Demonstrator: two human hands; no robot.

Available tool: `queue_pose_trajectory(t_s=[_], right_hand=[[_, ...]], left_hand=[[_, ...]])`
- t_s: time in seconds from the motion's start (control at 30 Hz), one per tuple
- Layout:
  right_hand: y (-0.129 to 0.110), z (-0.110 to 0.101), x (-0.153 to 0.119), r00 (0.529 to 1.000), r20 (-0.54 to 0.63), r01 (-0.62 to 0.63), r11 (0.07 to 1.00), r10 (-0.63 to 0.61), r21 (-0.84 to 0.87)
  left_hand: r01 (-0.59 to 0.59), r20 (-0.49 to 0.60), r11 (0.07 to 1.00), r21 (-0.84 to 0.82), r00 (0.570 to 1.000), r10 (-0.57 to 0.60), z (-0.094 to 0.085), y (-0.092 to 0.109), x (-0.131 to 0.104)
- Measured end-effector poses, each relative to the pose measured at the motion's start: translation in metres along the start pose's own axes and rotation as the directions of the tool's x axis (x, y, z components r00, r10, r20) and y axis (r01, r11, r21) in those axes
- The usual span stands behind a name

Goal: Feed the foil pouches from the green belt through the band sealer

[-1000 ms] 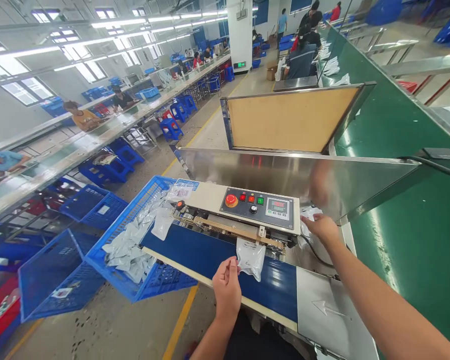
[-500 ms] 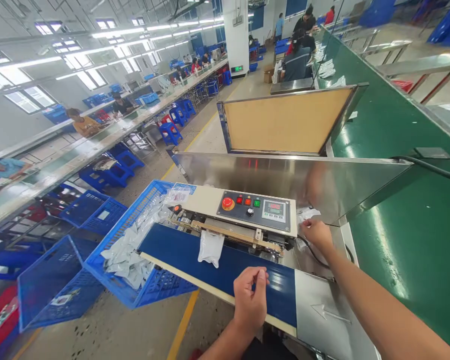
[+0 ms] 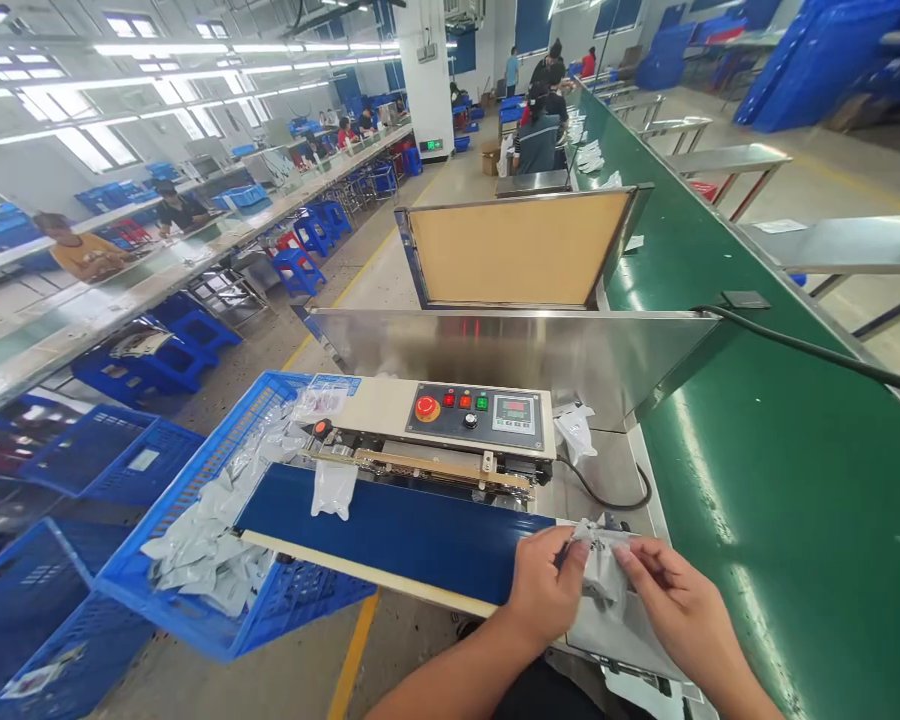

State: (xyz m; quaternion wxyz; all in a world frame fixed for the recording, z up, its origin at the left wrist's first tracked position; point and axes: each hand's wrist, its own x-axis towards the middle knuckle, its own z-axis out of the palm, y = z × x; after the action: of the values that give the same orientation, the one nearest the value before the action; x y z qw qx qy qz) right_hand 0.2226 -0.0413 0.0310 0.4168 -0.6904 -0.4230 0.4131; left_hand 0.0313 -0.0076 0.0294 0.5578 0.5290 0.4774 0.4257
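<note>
My left hand (image 3: pixel 549 585) pinches the left side of a small grey-white plastic bag (image 3: pixel 606 575) near its top. On the bag's other side, the fingers of my right hand (image 3: pixel 679 600) grip its edge. The bag is over the metal plate at the right end of a band sealer (image 3: pixel 472 420). Another filled bag (image 3: pixel 334 488) hangs from the sealer's jaws over its blue conveyor belt (image 3: pixel 420 535). One more white bag (image 3: pixel 576 430) lies behind the sealer's right end.
A blue basket (image 3: pixel 120 590) heaped with grey-white bags stands at the belt's left end. Behind the sealer rises a steel panel (image 3: pixel 517 345). A long green conveyor (image 3: pixel 787 500) runs along the right, with a black cable (image 3: pixel 817 345) across it. Several people sit at benches farther off.
My right hand has come forward from behind the sealer, and both hands now hold a bag. My left hand has shifted right. The bag in the sealer has travelled left.
</note>
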Motion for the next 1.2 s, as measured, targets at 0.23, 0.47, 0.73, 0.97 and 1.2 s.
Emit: queue_pose_trajectory(t_s=[0.23,0.47,0.73,0.97,1.2], right_hand=[[0.013,0.025,-0.007,0.965,0.026,-0.255,0.922,0.259,0.292],[0.017,0.035,0.018,0.864,0.131,-0.482,0.724,0.485,0.494],[0.000,0.086,0.032,0.841,0.249,-0.537,0.692,0.480,0.483],[0.026,0.040,0.136,0.967,-0.073,-0.249,0.968,0.246,-0.040],[0.034,0.058,0.239,0.982,-0.130,0.029,0.789,-0.138,-0.614]], left_hand=[[0.355,-0.021,0.841,-0.407,0.918,-0.397,0.003,-0.033,-0.002],[0.567,-0.051,0.706,-0.424,0.764,-0.644,-0.013,-0.045,0.027],[0.454,-0.190,0.750,-0.481,0.781,-0.595,-0.057,-0.047,0.042],[0.208,-0.543,0.893,-0.399,0.731,-0.413,-0.119,-0.042,0.005],[0.094,-0.743,0.988,-0.122,0.651,-0.154,-0.118,-0.016,-0.054]])
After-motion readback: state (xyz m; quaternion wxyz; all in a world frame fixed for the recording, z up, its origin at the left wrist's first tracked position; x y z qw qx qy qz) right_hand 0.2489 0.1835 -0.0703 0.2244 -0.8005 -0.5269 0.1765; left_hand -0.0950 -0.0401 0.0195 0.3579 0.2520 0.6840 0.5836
